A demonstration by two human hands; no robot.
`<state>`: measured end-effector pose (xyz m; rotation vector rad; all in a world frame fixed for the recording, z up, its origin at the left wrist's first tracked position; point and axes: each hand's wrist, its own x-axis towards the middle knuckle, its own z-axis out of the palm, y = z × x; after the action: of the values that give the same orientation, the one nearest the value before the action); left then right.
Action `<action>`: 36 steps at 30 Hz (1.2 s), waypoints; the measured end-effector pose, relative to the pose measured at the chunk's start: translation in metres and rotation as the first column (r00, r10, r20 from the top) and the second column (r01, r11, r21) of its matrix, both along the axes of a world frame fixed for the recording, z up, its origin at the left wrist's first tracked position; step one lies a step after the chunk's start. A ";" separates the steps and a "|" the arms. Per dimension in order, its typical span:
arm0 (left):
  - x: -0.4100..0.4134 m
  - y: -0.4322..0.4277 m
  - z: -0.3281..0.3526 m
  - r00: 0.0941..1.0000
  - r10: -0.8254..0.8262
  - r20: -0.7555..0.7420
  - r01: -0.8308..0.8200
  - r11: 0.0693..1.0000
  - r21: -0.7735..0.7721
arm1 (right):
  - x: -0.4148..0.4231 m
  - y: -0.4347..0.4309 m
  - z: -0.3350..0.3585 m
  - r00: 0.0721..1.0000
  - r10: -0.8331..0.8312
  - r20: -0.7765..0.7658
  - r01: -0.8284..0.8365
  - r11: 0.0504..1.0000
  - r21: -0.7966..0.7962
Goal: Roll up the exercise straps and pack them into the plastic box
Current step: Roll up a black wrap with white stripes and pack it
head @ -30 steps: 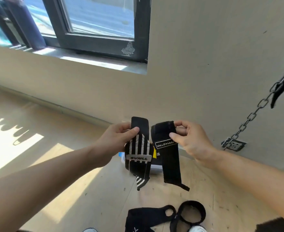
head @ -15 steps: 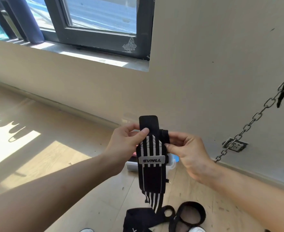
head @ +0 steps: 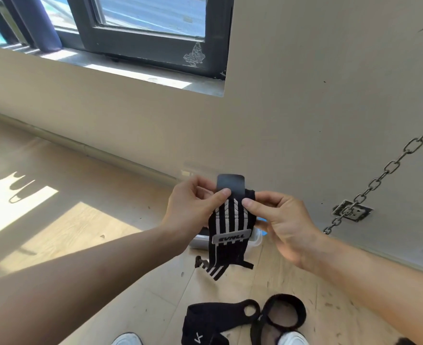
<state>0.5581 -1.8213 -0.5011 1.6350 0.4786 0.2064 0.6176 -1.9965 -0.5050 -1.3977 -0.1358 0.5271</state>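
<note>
I hold a black exercise strap (head: 229, 227) with white stripes and a grey label up in front of me, folded over on itself. My left hand (head: 193, 207) pinches its upper left edge between thumb and fingers. My right hand (head: 277, 220) pinches the upper right edge. The strap's loose ends hang below. The clear plastic box (head: 255, 239) with a blue part stands on the floor behind the strap, mostly hidden by it. More black straps (head: 215, 319) and a black loop (head: 285, 313) lie on the floor near my feet.
A beige wall (head: 305, 120) with a dark-framed window (head: 150, 38) stands ahead. A metal chain (head: 370, 188) runs down to a wall socket (head: 352, 210) on the right. Wooden floor (head: 81, 225) with sunlit patches spreads to the left. White shoe tips (head: 128, 339) show at the bottom.
The two strap halves came together into one folded stack. The hanging tail has been drawn upward and is shorter now. Both hands moved closer together.
</note>
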 end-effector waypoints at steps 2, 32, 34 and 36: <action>0.000 0.000 0.004 0.994 0.017 -0.103 -0.015 1.000 0.017 | 0.001 0.000 0.001 1.000 -0.009 -0.003 0.009 1.000 -0.007; -0.011 -0.011 0.007 0.988 -0.114 -0.107 0.101 0.988 -0.116 | -0.002 0.001 0.004 0.999 0.051 -0.019 -0.052 0.996 -0.078; -0.008 -0.006 0.012 0.985 -0.143 -0.091 0.142 0.990 -0.017 | 0.008 -0.002 0.007 0.995 0.102 -0.011 -0.103 0.990 -0.098; -0.005 0.006 0.014 0.993 -0.086 -0.080 0.095 0.989 0.117 | 0.020 -0.008 0.012 0.981 0.194 0.001 -0.193 0.975 -0.107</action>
<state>0.5536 -1.8150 -0.4869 1.7839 0.4545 0.1088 0.6379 -2.0044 -0.4931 -1.4997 -0.2584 0.6969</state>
